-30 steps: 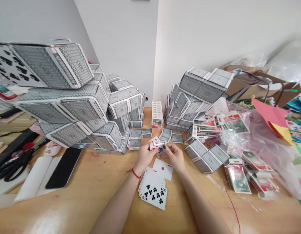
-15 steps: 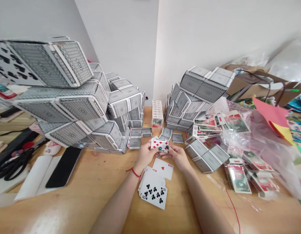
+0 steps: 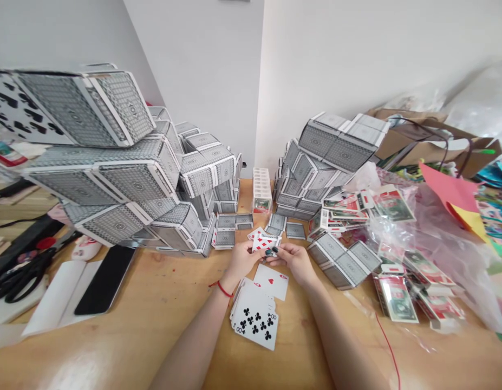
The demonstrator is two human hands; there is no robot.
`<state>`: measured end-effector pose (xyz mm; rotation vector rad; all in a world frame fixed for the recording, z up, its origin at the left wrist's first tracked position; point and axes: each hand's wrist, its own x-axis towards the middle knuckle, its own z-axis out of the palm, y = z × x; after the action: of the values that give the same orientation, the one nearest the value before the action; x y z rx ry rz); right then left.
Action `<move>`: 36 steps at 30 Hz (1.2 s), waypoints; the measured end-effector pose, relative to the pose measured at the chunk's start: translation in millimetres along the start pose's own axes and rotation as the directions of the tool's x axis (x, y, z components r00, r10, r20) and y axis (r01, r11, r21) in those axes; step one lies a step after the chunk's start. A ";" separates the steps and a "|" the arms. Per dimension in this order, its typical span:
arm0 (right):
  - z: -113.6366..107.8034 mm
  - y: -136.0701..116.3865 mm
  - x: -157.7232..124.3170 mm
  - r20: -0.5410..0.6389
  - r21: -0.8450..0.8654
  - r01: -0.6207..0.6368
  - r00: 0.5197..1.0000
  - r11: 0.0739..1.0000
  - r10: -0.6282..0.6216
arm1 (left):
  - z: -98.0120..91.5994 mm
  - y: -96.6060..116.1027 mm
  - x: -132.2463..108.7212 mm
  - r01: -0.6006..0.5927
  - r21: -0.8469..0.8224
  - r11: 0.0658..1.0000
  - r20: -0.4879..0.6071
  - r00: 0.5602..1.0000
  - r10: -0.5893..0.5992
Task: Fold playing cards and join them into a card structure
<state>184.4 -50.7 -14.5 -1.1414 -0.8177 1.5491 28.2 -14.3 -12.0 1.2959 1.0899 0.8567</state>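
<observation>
Left hand (image 3: 242,260) and right hand (image 3: 295,261) are both pinched onto a few red diamond cards (image 3: 263,241) mid-frame, just above the loose card pile (image 3: 256,317) on the bench (image 3: 165,309). Looks like a folding or slotting step, so fine fingertip control matters. Card-cube stacks (image 3: 124,179) crowd both upper sides; the only free room is along the lower edge.

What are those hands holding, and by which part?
A small fan of red playing cards: left hand pinches its left edge, right hand its right edge.
</observation>
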 end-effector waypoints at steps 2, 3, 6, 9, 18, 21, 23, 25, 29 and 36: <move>0.6 -0.6 -0.2 -0.016 -0.001 0.003 1.000 1.000 -0.003 | -1.8 3.9 -0.1 -0.012 -0.062 0.998 0.022 1.000 0.013; 0.8 -1.1 -0.4 -0.019 -0.006 0.003 1.000 1.000 -0.003 | -2.6 5.2 0.0 -0.011 -0.100 0.995 0.030 0.999 0.014; 1.6 -2.2 -1.5 -0.013 -0.028 0.006 1.000 1.000 -0.006 | -4.1 5.3 0.9 0.009 -0.149 0.989 0.022 1.000 -0.006; 2.9 -2.1 -2.5 -0.018 -0.053 0.019 1.000 0.998 -0.020 | -4.4 1.4 1.5 0.020 -0.085 0.996 -0.024 0.999 -0.023; 2.2 0.1 -1.1 -0.036 -0.063 0.034 0.999 0.997 -0.036 | -8.2 -4.3 -0.3 0.045 -0.025 0.999 0.006 0.999 -0.045; 0.9 1.5 0.7 -0.043 -0.087 0.003 0.999 0.996 -0.007 | -9.4 -7.9 0.0 0.028 -0.041 0.999 0.049 0.998 -0.026; 1.1 2.8 1.8 -0.064 -0.107 -0.016 0.998 0.994 0.009 | -9.1 -10.5 0.6 0.028 -0.040 0.999 0.054 0.998 -0.026; 2.4 4.2 2.8 -0.086 -0.122 -0.023 0.996 0.992 0.013 | -8.0 -11.8 1.1 0.040 -0.043 0.998 0.047 0.998 -0.038; 5.6 7.5 3.9 -0.123 -0.142 -0.004 0.992 0.990 -0.014 | -5.2 -9.1 1.5 0.002 -0.044 0.999 0.003 1.000 -0.002; 0.9 12.0 4.7 -0.130 -0.205 0.094 0.984 0.974 -0.122 | -6.6 -8.1 4.2 -0.036 -0.077 0.996 -0.148 0.989 0.024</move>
<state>179.4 -49.4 -26.3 -1.3130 -0.9374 1.3029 22.5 -9.3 -20.2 1.2007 1.1417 1.0213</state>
